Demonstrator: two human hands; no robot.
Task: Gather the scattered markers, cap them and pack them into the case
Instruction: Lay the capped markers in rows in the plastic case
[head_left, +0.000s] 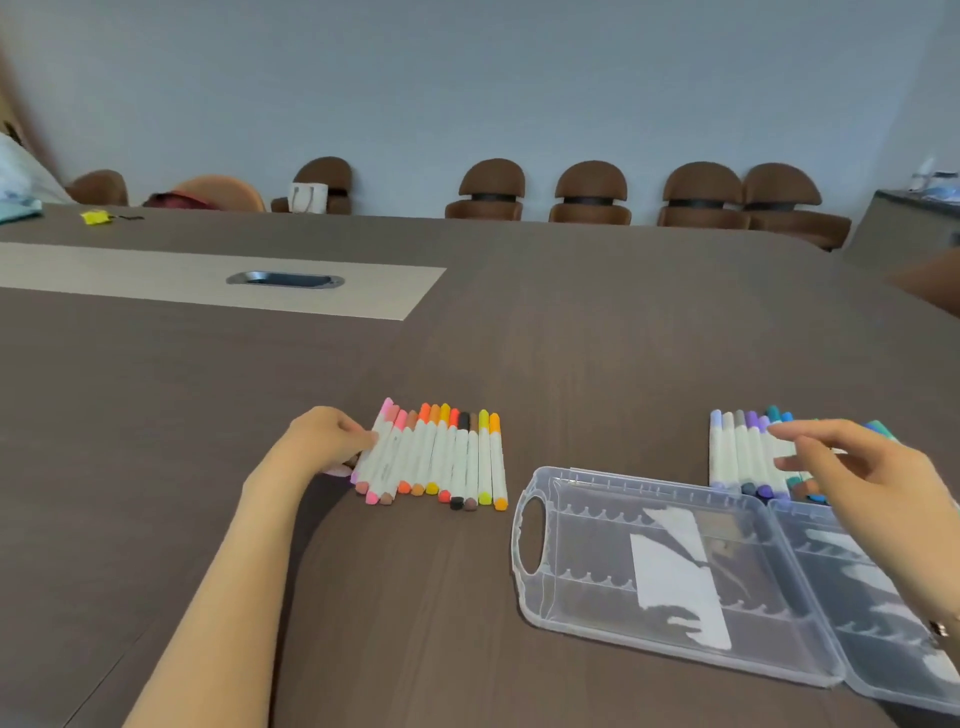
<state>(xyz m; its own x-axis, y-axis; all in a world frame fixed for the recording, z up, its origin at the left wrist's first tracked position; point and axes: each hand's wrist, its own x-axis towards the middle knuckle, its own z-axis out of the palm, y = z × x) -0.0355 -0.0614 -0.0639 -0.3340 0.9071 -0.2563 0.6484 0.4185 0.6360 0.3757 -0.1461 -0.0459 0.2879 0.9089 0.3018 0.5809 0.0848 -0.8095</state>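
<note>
On the brown tabletop (571, 364) I see two neat capped marker rows; my left hand (324, 441) pushes the warm-coloured row (436, 457), fingers curled, my right hand (852, 457) hovers spread over the blue-purple row (737, 452). Nothing sits in the clear plastic case (597, 571) yet.

No legible text or labels anywhere.

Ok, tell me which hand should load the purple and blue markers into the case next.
Right. The right hand hovers open over the purple and blue markers, just behind the open clear case. The left hand is busy at the warm-coloured row, farther away.
</note>
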